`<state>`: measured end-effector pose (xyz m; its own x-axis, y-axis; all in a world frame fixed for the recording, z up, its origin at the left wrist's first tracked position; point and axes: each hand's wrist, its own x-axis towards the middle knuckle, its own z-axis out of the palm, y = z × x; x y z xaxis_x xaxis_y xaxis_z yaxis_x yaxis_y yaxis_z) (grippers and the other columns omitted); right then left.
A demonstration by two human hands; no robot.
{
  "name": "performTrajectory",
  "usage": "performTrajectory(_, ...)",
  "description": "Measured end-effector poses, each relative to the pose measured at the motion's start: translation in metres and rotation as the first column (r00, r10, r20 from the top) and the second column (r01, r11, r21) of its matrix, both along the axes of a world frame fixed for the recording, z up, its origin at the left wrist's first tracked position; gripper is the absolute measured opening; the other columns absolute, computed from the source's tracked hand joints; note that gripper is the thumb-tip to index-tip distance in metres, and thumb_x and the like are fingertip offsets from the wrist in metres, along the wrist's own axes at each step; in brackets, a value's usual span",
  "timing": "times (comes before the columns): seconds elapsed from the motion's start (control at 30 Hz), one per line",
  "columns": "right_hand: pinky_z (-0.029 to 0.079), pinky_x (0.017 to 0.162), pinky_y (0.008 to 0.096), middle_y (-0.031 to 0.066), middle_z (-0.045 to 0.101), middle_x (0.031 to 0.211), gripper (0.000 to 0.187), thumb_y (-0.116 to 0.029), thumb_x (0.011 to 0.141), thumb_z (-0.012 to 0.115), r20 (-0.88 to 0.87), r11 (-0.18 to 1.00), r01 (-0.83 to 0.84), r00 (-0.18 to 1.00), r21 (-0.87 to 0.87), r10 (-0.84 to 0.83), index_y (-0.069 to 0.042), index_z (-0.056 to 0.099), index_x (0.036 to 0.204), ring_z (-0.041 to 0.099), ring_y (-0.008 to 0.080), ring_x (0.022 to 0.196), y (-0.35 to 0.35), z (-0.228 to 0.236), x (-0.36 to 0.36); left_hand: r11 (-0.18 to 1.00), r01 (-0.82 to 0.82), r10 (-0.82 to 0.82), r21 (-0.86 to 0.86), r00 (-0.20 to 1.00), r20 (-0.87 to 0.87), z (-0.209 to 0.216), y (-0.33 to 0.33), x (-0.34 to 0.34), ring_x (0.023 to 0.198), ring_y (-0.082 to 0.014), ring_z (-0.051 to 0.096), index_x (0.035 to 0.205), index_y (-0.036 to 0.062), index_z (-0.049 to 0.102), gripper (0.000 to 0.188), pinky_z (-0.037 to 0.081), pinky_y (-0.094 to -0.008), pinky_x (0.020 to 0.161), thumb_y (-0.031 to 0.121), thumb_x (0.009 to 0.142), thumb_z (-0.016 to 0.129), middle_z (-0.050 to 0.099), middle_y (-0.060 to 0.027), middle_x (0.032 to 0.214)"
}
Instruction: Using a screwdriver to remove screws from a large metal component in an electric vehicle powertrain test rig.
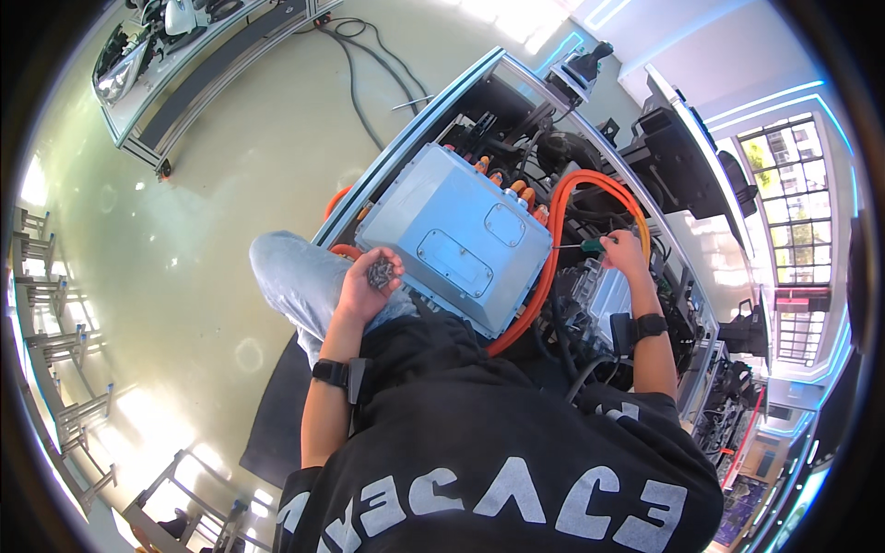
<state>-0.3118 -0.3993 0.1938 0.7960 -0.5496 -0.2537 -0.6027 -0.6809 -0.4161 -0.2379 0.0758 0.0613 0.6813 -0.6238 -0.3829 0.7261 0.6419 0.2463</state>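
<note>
My left hand [354,293] is palm up, its fingers curled round a pile of small dark screws or bolts [380,273]. It is beside the lower left edge of a large blue-grey metal box [415,204]. Two cover plates with rounded ends lie on top of that box, the nearer one being a long plate [455,262]. To the right, my right hand [625,252] grips a screwdriver [592,246] by its green handle. The thin shaft points left towards the box's right side, across thick orange cables [559,219]; whether its tip touches anything I cannot tell.
The box sits in an aluminium-framed bench [424,120] with orange connectors [498,177] along its far right side. A silver finned unit [590,300] lies below my right hand. Another wheeled table [138,138] stands far left, and black cables [348,69] trail over the floor.
</note>
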Motion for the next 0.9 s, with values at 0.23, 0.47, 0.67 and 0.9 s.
performTrajectory(0.23,0.047,0.084,0.0452,0.0191,0.066,0.094,0.024,-0.014,0.081,0.064,-0.046,0.894,-0.333,0.941,-0.301,0.335,-0.002,0.064,0.101,0.060,0.0400,0.095,0.017,0.008,0.009,1.000,-0.002,0.002,0.003,1.000,0.009,0.003,-0.001,0.001,0.080,-0.0209,0.060,0.092,0.0029,0.057,0.021,0.051,-0.0287,0.064,0.023,0.093,0.049,0.061,-0.0100,0.087)
performTrajectory(0.47,0.048,0.083,0.0421,0.0209,0.065,0.094,0.027,-0.014,0.078,0.068,-0.028,0.841,-0.425,0.896,-0.335,0.442,0.000,0.061,0.101,0.061,0.0372,0.093,0.008,0.001,0.004,1.000,-0.006,0.005,0.004,1.000,0.005,0.003,-0.001,0.001,0.080,-0.0213,0.060,0.092,0.0022,0.057,0.021,0.051,-0.0286,0.063,0.022,0.093,0.050,0.061,-0.0106,0.087)
performTrajectory(0.67,0.050,0.057,0.0380,0.0182,0.063,0.071,0.041,-0.037,0.090,0.056,-0.110,0.984,0.062,0.991,-0.164,-0.081,0.004,0.058,0.085,0.064,0.0287,0.060,0.017,0.001,0.017,1.000,-0.007,0.007,-0.014,1.000,0.015,0.002,0.001,0.000,0.080,-0.0215,0.060,0.092,0.0022,0.056,0.022,0.051,-0.0285,0.064,0.023,0.094,0.049,0.061,-0.0107,0.087)
performTrajectory(0.9,0.051,0.058,0.0395,0.0188,0.064,0.070,0.050,-0.044,0.093,0.049,-0.087,0.803,-0.070,0.996,-0.592,0.022,0.004,0.058,0.081,0.066,0.0291,0.060,0.001,-0.023,0.023,1.000,0.002,-0.002,0.021,1.000,0.006,0.004,-0.001,0.000,0.081,-0.0211,0.059,0.092,0.0027,0.056,0.022,0.050,-0.0286,0.065,0.022,0.094,0.047,0.060,-0.0100,0.087)
